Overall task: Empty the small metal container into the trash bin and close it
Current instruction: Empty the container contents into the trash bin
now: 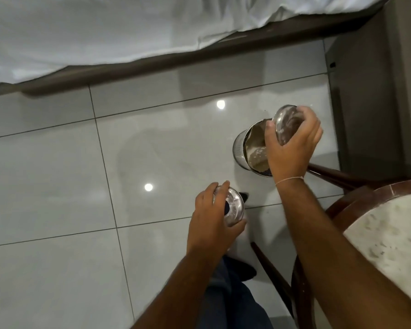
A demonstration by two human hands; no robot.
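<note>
1. Right forearm, nearest the lens, ends in the right hand (292, 148), fingers clamped round the small metal container (287, 125), shiny and round, tilted over the trash bin (241, 148).
2. Left hand (210, 217) grips the round polished metal lid (234, 207), well apart from the container.
3. Trash bin: cylindrical steel, crumpled liner inside, standing on glossy grey floor tiles (57, 174) beside a round marble-topped table (389, 233).

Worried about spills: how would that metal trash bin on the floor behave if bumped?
The trash bin looks thin-walled and near empty, so probably light and slides easily on the glossy tile floor. Narrow and upright, it might tip.
</note>
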